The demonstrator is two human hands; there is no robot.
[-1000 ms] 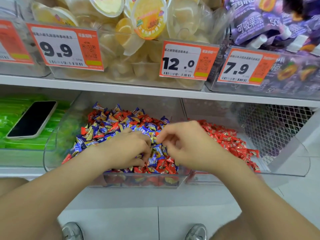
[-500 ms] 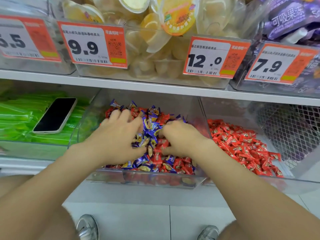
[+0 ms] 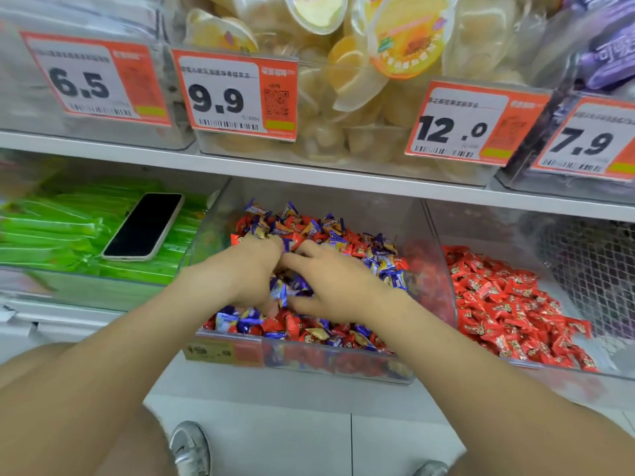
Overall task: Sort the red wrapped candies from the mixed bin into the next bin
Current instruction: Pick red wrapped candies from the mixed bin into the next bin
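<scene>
Step in hand: searching and picking.

- Mixed bin (image 3: 343, 367), middle of the lower shelf: red and blue wrapped candies heaped together.
- Your left hand (image 3: 240, 280): fingers curled down into the heap. Whether they grip a candy cannot be told.
- Your right hand (image 3: 333, 286): close against the left, fingers fairly straight, resting on blue wrappers, gripping nothing visible.
- Red wrapped candies (image 3: 292, 326): many remain in the mix, plainest along the front edge.
- Next bin (image 3: 443, 269), just to your right: red ones only.

Next move, by judgement: pinch one red wrapper free of the blues, carry it over the dividing wall, let go.
</scene>
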